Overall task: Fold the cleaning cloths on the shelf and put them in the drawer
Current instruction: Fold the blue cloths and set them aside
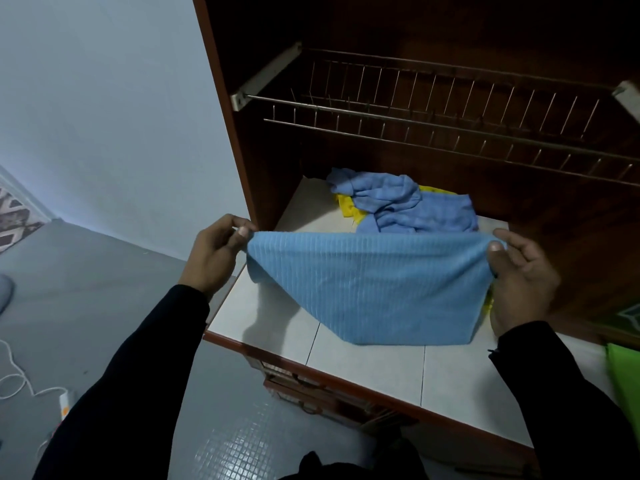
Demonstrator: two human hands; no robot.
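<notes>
A ribbed light-blue cloth (363, 285) hangs stretched between my two hands above the white tiled shelf (374, 368). My left hand (216, 258) pinches its upper left corner and my right hand (523, 282) pinches its upper right corner. The cloth's lower edge rests on the shelf. Behind it, further back on the shelf, lies a crumpled pile of blue cloths (405, 202) with a yellow cloth (349, 207) under it. A sliver of yellow also shows by my right palm. Below the shelf's front edge, the drawer fronts (304, 393) with handles are partly visible.
A wire dish rack (433, 109) spans the dark wooden cabinet above the shelf. A green item (623, 375) lies at the shelf's right edge. On the grey floor at the left lie a white cable and power strip (64, 403).
</notes>
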